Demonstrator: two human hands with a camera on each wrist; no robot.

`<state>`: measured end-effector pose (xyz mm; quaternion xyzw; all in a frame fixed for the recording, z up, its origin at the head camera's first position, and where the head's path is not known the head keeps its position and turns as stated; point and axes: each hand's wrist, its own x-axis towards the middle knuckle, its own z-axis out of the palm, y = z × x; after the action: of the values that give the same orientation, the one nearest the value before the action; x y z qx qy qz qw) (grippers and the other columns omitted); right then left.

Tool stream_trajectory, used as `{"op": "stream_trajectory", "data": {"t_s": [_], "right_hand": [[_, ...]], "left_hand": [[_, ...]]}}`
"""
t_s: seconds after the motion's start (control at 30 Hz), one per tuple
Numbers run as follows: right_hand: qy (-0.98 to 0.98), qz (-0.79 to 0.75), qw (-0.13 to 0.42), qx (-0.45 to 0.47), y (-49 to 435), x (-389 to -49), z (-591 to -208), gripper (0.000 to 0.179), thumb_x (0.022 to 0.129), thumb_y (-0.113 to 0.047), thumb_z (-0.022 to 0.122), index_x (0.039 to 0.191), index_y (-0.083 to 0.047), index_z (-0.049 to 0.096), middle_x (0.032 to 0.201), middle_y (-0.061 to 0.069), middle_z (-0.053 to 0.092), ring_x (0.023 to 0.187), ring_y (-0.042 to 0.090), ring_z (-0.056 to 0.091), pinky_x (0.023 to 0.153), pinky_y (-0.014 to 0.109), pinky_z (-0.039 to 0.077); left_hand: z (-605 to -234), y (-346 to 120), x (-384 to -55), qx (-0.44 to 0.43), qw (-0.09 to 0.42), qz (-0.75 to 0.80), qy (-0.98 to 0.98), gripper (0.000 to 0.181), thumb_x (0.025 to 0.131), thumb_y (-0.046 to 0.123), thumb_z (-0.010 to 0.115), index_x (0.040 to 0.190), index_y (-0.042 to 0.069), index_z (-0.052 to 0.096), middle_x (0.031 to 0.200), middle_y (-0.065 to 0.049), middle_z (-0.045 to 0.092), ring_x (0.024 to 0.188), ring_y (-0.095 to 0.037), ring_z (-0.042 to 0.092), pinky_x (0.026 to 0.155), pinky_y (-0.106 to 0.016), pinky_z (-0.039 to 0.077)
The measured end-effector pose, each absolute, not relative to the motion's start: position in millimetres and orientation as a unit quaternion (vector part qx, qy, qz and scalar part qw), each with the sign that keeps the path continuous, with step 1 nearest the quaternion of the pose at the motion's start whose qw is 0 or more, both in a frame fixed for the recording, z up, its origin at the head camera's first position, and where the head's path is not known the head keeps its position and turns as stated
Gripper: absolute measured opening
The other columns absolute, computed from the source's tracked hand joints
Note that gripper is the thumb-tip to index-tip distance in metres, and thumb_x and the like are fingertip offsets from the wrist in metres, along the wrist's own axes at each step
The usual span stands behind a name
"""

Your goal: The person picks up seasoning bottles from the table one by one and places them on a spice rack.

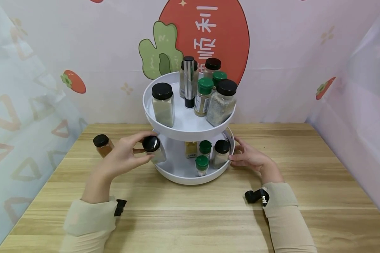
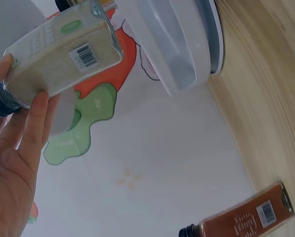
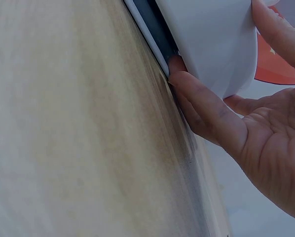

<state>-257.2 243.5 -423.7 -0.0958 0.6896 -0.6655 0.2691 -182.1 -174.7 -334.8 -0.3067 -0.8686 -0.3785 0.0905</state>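
My left hand [image 1: 125, 156] pinches a clear spice jar [image 1: 159, 155] with a black lid and pale powder inside, at the left rim of the lower tier. The left wrist view shows this jar [image 2: 63, 57] tilted between thumb and fingers, its barcode visible. On the opposite side, my right hand [image 1: 248, 156] grips the lower wall of a white two-tier rack [image 1: 190, 180]. Fingers of the right hand [image 3: 266, 128] reach along the underside of that wall in the right wrist view. A reddish-brown spice jar [image 1: 104, 148] stands on the table beyond the left hand.
On the upper tier [image 1: 185, 123] stand several jars and a tall silver cylinder [image 1: 189, 82]. The lower tier bears green-lidded jars [image 1: 202, 165], a black-lidded jar [image 1: 221, 154] and a yellow container [image 1: 191, 150]. A printed cloth [image 1: 114, 52] hangs behind the wooden table [image 1: 190, 218].
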Motion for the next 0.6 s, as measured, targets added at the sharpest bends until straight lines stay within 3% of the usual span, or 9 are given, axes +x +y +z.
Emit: {"op": "stream_trajectory", "data": {"t_s": [0.13,0.37,0.6], "right_hand": [[0.69,-0.666,0.268,-0.093,243.8,-257.6,-424.2,0.098,0.092,0.003,0.061,0.159,-0.015,-0.008,0.154,0.032,0.014,0.097,0.013,0.062,0.088,0.027,0.059],[0.693,-0.662,0.271,-0.091,244.0,-257.6,-423.0,0.097,0.092,0.002,0.061,0.159,-0.015,-0.007,0.154,0.032,0.014,0.099,0.014,0.061,0.089,0.028,0.059],[0.695,-0.66,0.272,-0.089,244.2,-257.0,-422.3,0.097,0.092,0.002,0.061,0.159,-0.016,-0.008,0.155,0.032,0.013,0.1,0.015,0.061,0.091,0.029,0.058]], "left_hand": [[-338.2,-165.9,-184.7,-0.318,0.085,-0.377,-0.865,0.057,0.08,-0.004,0.078,0.132,0.005,0.057,0.13,-0.013,0.065,0.115,-0.027,0.065,0.081,-0.034,0.064],[-344.4,-153.5,-187.3,-0.331,0.063,-0.379,-0.862,0.056,0.08,-0.002,0.077,0.132,0.005,0.057,0.125,-0.014,0.067,0.104,-0.026,0.069,0.081,-0.037,0.065],[-347.3,-140.4,-190.4,-0.348,0.029,-0.377,-0.858,0.053,0.083,-0.001,0.075,0.133,0.001,0.056,0.127,-0.015,0.064,0.109,-0.028,0.067,0.08,-0.036,0.065]]}}
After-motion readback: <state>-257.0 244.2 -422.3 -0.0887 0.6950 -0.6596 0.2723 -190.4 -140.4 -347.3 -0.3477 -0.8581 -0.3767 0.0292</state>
